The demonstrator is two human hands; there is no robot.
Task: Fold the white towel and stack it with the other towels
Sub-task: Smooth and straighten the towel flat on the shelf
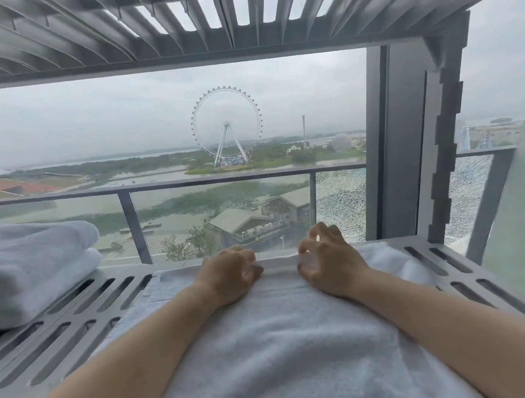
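A white towel (283, 337) lies spread along the grey slotted shelf (77, 317), running from the near edge to the far edge. My left hand (229, 272) and my right hand (328, 262) rest side by side on its far end. Both have curled fingers that pinch the towel's far hem. A stack of folded white towels (33, 264) sits at the left end of the same shelf, apart from both hands.
Another slatted shelf (180, 21) hangs close overhead. A window with a balcony railing (173, 185) stands right behind the shelf. A thick grey upright post (406, 145) rises at the back right. Bare slotted shelf shows on both sides of the towel.
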